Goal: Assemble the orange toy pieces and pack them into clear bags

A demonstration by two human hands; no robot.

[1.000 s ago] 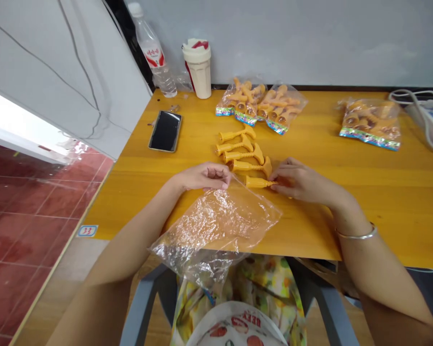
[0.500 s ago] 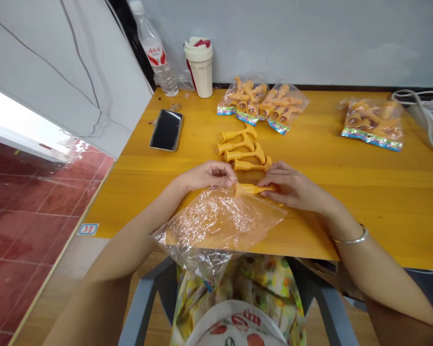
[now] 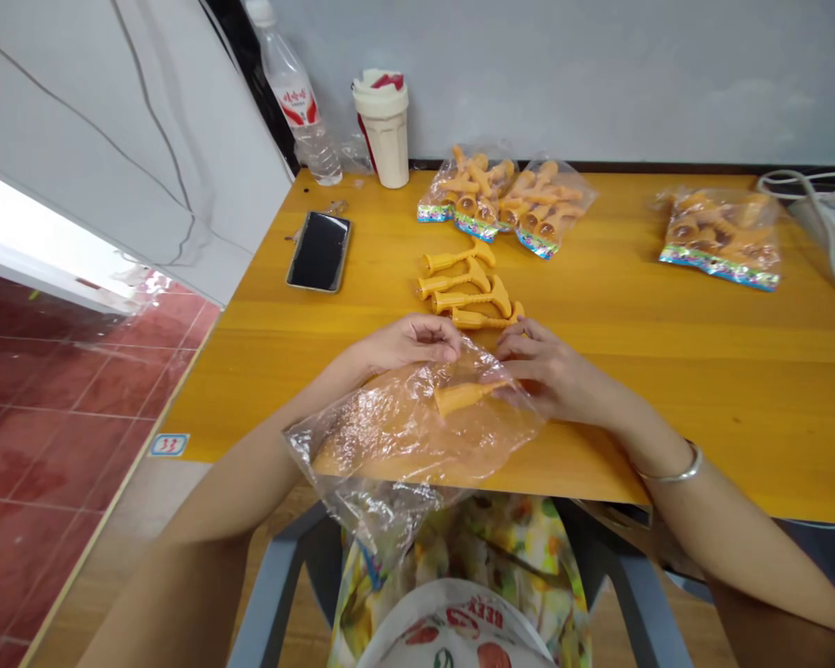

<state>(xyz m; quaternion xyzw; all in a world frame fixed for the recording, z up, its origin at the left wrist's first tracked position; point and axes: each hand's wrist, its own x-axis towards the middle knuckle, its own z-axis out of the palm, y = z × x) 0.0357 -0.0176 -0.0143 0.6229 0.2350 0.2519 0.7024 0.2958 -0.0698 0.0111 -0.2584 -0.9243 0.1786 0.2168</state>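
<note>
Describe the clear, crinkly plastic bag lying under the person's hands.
The clear, crinkled plastic bag looks thin and glossy. It lies on the orange wooden table and droops over the near edge toward the person's lap. The left hand is at its upper edge, while the right hand holds a yellow plastic piece that seems partly inside it.

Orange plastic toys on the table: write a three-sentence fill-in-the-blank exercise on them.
The right hand holds an orange plastic toy that lies ____ the clear plastic bag. ____ more such toys lie in a row on the yellow wooden table. The metal bangle sits on the ____ wrist.

Missing words: inside; four; right.
</note>
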